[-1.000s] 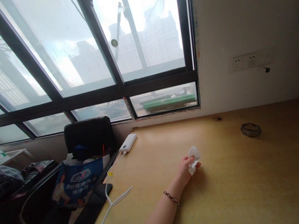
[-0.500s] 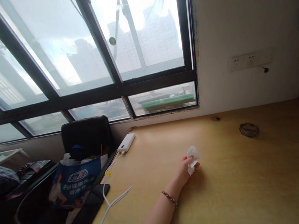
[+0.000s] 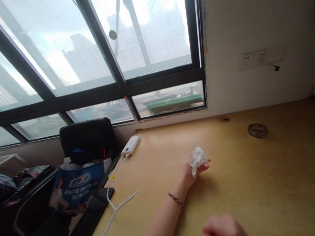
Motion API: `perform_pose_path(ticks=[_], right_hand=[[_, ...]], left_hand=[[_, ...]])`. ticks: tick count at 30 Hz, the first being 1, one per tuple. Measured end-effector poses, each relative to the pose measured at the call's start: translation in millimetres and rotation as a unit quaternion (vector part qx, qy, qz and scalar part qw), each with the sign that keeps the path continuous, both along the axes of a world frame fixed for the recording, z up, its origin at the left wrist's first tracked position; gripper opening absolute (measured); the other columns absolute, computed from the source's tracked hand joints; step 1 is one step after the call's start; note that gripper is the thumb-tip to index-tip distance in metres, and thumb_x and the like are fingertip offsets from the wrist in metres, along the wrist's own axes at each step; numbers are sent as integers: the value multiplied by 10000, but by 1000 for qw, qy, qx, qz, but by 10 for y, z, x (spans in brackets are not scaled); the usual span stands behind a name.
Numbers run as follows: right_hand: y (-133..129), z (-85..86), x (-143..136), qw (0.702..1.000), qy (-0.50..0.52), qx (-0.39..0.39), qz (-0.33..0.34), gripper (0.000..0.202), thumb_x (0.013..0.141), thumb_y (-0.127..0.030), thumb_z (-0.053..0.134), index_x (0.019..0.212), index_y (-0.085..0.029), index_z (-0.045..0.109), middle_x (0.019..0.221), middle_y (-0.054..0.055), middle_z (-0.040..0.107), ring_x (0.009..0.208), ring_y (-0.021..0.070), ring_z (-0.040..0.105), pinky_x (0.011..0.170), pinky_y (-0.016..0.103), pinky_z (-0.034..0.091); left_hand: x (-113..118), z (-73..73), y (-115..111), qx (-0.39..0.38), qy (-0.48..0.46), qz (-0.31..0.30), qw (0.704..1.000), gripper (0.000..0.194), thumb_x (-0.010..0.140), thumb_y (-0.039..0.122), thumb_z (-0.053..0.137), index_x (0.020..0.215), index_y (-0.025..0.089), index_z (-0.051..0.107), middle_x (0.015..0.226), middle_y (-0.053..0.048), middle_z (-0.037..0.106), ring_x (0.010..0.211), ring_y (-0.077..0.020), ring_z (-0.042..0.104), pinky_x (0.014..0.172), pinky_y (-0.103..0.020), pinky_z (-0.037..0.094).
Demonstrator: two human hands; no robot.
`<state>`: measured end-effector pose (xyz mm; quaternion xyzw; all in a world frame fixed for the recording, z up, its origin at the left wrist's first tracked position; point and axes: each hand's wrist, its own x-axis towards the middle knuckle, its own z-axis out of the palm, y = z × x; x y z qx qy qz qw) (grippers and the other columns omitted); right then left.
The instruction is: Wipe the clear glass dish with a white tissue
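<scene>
A crumpled white tissue [image 3: 198, 159] rests in the upturned palm of my left hand [image 3: 189, 172]. The fingers stretch to the right beneath it, with a braided bracelet [image 3: 176, 199] round the wrist. This hand is just over the middle of the wooden table [image 3: 242, 184]. My right hand [image 3: 224, 231] is low in the picture, over the table's front edge. Motion smears it; its fingers look curled, and whether anything is in them cannot be made out.
A white power bank [image 3: 131, 145] with a white cable [image 3: 113, 213] lies at the table's left edge. At the right is a small dark ring-shaped object [image 3: 257, 130]. A blue bag [image 3: 75, 187] sits on a black chair [image 3: 88, 138] to the left.
My left hand has turned from gripping the tissue palm-down to bearing it palm-up, its fingers straighter. My right hand has come into view at the bottom. The view has tipped slightly downward.
</scene>
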<state>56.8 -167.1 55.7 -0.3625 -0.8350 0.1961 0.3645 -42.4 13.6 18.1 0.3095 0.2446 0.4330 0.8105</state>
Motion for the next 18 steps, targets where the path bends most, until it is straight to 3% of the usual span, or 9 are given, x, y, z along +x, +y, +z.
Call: perform_pose_path(ticks=[1,2,4,5,7,9,11,15,18], right_hand=[[243,8,105,999,20,-4,-41,290,879,-313,319,867,-205,588,716,50,590,613,147,545,574,277,461],[499,14,209,987,76,-18,-140,249,854,-331,383,883,-199,593,730,51,597,637,156,552,619,294,462],[978,6,383,954,180,-40,-238,338,727,-397,567,980,-173,569,883,79,601,840,211,549,784,360,424],[1170,-15,438,944,225,-82,-227,435,662,-423,623,1005,-162,561,938,89,593,916,234,527,808,366,412],[1422,-93,477,917,297,-245,-101,459,653,-471,605,976,-146,586,908,90,611,867,235,556,741,344,444],[1508,-206,453,869,358,-342,-4,442,660,-482,590,938,-139,613,853,81,631,780,219,580,686,322,454],[1505,-326,426,836,407,-369,7,390,642,-451,618,873,-138,639,811,68,645,717,201,586,654,298,454],[1521,-509,509,805,479,-337,-96,301,624,-387,640,787,-134,650,763,54,655,655,176,584,616,269,456],[1587,-559,643,805,488,-283,-182,299,622,-379,634,782,-127,637,730,45,653,627,168,581,590,259,464]], left_hand=[[-4,5,-7,-1,-12,-9,1000,537,771,525,390,1025,66,507,829,-168,626,602,-190,602,665,-320,435],[-7,9,-14,-2,-24,-21,999,538,771,527,391,1015,64,513,827,-164,625,591,-184,598,648,-312,436],[-12,9,-26,-7,-40,-50,998,547,770,544,381,993,66,525,831,-149,626,580,-179,596,620,-303,440],[-13,7,-31,-9,-44,-64,997,555,769,558,369,985,73,528,830,-139,628,575,-180,597,609,-302,444],[-14,2,-37,-17,-44,-93,995,580,766,591,336,975,87,530,812,-118,635,562,-185,600,596,-311,452],[-13,3,-42,-28,-35,-114,993,615,757,623,303,974,94,529,778,-102,640,551,-189,602,596,-322,459],[-10,12,-49,-37,-21,-138,990,687,737,663,269,997,81,525,785,-117,640,572,-198,609,601,-325,463],[8,35,-77,-7,17,-175,984,862,667,745,215,1045,31,515,926,-211,604,707,-256,613,639,-364,462],[41,30,-95,71,52,-103,991,714,667,680,394,1034,83,529,996,-185,587,830,-267,587,707,-382,449]])
